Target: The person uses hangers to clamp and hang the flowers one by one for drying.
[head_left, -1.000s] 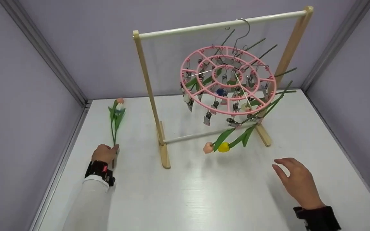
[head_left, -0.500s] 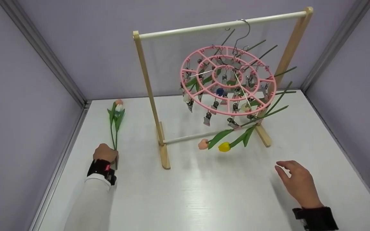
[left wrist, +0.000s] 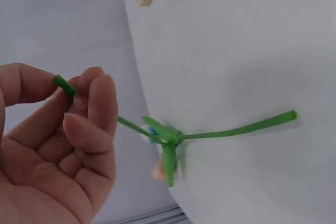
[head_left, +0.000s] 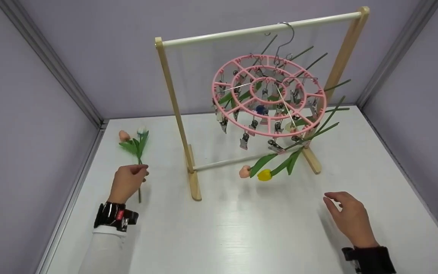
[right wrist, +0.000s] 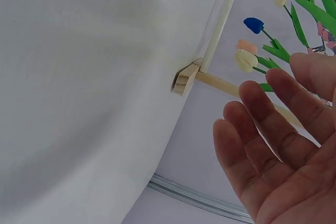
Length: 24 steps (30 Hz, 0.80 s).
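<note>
In the head view, my left hand (head_left: 128, 180) is at the left of the table over two artificial tulips. Its thumb and fingertips pinch the end of a green tulip stem (left wrist: 64, 85), raised off the table in the left wrist view. A second stem (left wrist: 247, 128) lies on the table there, crossing the first near the leaves. Of the two blooms, one is peach (head_left: 124, 136), the other white (head_left: 142, 130). My right hand (head_left: 352, 219) hovers at the right, fingers loosely bent, holding nothing.
A wooden rack (head_left: 173, 102) with a white top bar (head_left: 222, 35) carries a round pink clip hanger (head_left: 268, 134). Several tulips hang clipped from it, including a yellow one (head_left: 264, 175), a peach one (head_left: 245, 171) and a blue one (right wrist: 254, 25). Grey walls (head_left: 32, 152) enclose the table.
My left hand has turned and lifted with a stem end between its fingers. The lying peach bloom has swung left, away from the white one. My right hand has barely moved.
</note>
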{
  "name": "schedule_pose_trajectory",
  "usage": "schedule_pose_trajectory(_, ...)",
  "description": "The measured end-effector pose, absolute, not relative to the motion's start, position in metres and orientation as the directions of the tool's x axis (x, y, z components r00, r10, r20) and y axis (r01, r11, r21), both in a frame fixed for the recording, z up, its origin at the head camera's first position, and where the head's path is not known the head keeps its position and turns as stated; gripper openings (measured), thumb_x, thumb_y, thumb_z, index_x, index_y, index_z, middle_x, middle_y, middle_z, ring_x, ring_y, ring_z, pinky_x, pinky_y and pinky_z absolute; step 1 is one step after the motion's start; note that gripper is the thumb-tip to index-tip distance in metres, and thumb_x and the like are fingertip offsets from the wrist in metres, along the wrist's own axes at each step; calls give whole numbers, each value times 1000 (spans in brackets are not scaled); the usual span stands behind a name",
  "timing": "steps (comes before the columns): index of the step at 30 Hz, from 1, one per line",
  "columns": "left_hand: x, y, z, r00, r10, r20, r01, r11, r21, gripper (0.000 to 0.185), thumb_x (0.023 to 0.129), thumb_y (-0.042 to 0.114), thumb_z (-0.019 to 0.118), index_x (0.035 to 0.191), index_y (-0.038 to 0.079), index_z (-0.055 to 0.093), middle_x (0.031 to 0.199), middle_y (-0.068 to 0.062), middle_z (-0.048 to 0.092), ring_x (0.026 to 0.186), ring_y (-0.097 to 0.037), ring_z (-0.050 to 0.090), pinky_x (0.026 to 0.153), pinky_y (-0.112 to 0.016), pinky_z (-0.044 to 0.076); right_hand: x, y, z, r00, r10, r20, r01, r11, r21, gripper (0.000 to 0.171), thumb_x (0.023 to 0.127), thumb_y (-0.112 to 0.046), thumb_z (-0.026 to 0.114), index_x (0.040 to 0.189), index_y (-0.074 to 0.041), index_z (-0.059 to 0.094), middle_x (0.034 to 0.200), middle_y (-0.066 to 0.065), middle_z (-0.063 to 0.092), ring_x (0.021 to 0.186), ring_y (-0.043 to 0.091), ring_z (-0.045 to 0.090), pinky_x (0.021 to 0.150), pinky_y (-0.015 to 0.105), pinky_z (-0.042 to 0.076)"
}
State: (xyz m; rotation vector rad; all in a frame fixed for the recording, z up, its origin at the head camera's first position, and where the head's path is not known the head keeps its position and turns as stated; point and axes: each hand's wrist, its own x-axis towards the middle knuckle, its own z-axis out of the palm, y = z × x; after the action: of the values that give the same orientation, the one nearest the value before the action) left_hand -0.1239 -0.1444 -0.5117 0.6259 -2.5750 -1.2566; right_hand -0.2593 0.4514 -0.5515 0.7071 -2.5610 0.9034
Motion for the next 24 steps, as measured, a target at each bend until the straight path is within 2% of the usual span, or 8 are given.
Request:
schedule_pose_trajectory(3,-119,-136,-497,-902,-410,131,-168,615,770,32,100,20,58,125,3,68,108,-11,72,94,-22,67,74,-30,51,-259,449,-550,-823,-337,457,-549,677,-490,15,87,-3,76,102,-2,75,97,8,71,88,28,66,70,40,54)
schedule_pose_trajectory(6,-116,-128,-483,-872,-388,299,-67,699,712,30,97,14,64,124,3,69,107,-9,73,91,-20,68,72,-20,50,-259,446,-548,-823,-329,464,-549,671,-498,16,87,-3,76,103,-3,75,98,8,71,88,27,66,71,30,52)
schedule_pose_trajectory(10,-109,-112,-460,-769,-408,491,29,746,665,28,95,9,68,121,0,70,101,-12,74,84,-21,70,66,-8,46,-259,440,-547,-828,-325,457,-545,658,-520,19,88,-7,76,107,-3,74,104,11,70,91,29,66,73,29,52)
schedule_pose_trajectory(12,-105,-102,-449,-713,-408,571,83,759,646,26,94,7,69,119,1,71,99,-12,74,80,-20,70,63,-8,47,-258,435,-546,-835,-328,443,-539,652,-533,21,89,-10,75,109,-4,73,107,12,69,93,30,66,74,39,54)
schedule_pose_trajectory(16,-98,-83,-430,-611,-339,715,229,789,570,24,91,0,70,115,1,74,92,-11,74,72,-18,69,62,-9,47,-255,425,-544,-845,-340,413,-529,645,-551,21,91,-12,74,110,-5,73,109,12,68,95,29,66,76,47,54)
schedule_pose_trajectory(20,-90,-64,-415,-518,-236,822,335,829,448,24,83,-6,75,106,0,77,85,-9,72,69,-19,66,64,-10,43,-247,415,-543,-843,-352,407,-534,635,-558,22,89,-11,76,110,-5,73,109,10,68,94,28,66,75,44,55)
schedule_pose_trajectory(24,-83,-46,-403,-461,-151,875,391,850,353,28,73,-10,81,99,-1,78,87,-11,69,69,-19,62,61,-13,42,-238,404,-537,-828,-359,430,-557,616,-558,25,85,-9,79,109,-8,73,107,6,69,91,22,65,75,40,55)
